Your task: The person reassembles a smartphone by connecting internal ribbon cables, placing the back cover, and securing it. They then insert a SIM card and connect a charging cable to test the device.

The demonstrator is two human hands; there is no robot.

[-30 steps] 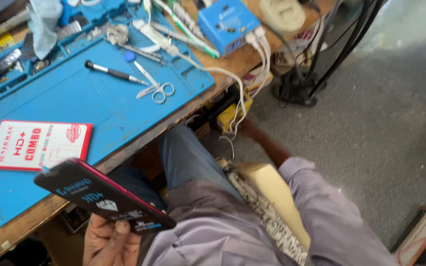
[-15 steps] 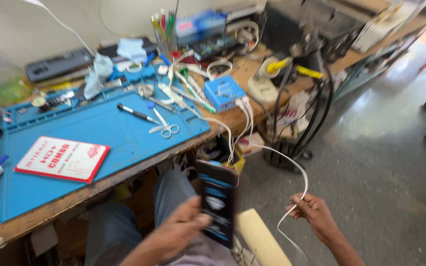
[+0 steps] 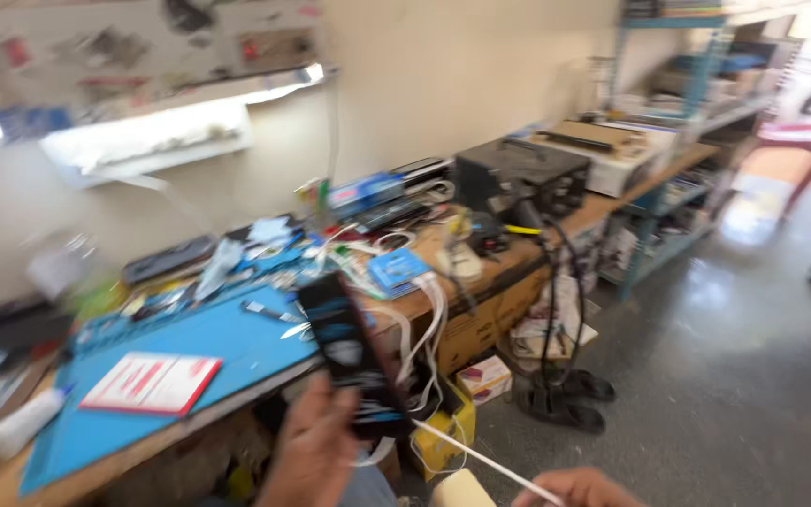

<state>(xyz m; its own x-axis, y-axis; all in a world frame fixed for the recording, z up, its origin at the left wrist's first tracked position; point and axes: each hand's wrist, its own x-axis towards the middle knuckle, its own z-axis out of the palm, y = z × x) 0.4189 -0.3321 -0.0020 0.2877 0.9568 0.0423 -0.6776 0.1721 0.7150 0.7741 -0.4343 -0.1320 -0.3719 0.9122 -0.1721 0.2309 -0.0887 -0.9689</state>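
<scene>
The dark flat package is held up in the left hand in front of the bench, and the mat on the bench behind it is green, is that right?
Not quite: the mat is blue, not green, as the head view shows. The left hand does hold the dark flat package up in front of the bench.

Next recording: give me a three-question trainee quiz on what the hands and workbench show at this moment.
1. True or false: the left hand holds the dark flat package upright in front of the bench.
2. What lies on the blue mat, to the left of the package?
A. a red and white card
B. a hammer
C. a cup
3. Fill in: the right hand holds a thin white ____.

Key:
1. True.
2. A, the red and white card.
3. Cable: the white cable runs from that hand toward the package.
</scene>
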